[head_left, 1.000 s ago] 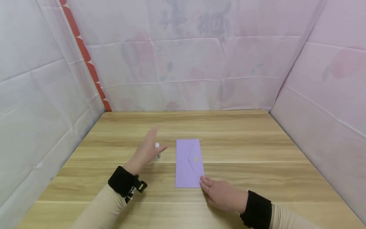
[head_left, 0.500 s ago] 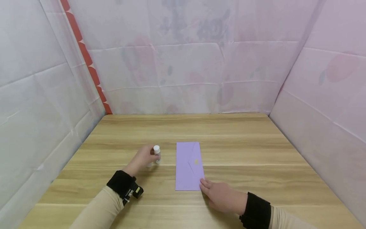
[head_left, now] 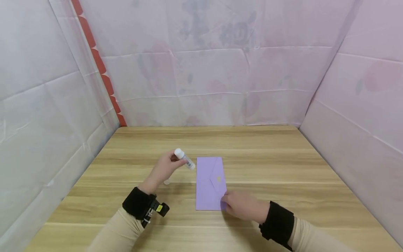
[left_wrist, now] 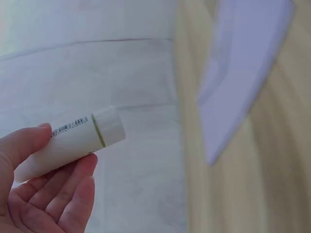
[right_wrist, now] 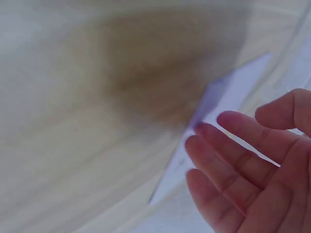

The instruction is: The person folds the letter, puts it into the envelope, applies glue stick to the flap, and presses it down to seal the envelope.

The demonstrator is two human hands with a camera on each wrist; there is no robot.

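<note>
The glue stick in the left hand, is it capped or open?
Capped: the white cap sits on the glue stick, which the left hand holds tilted above the table.

Left hand (head_left: 163, 167): left of centre in the head view, raised off the surface, fingers (left_wrist: 73, 189) and thumb curled round a small white tube, palm turned inward. Left forearm: beige sleeve, rising from the lower left of the frame; black wrist band with a small camera unit on its underside.

Right hand (head_left: 240, 205): lower centre-right of the head view, palm down, low over the surface, fingers (right_wrist: 228, 165) straight and slightly spread, holding nothing. Right forearm: beige sleeve entering from the lower right; black wrist band.
</note>
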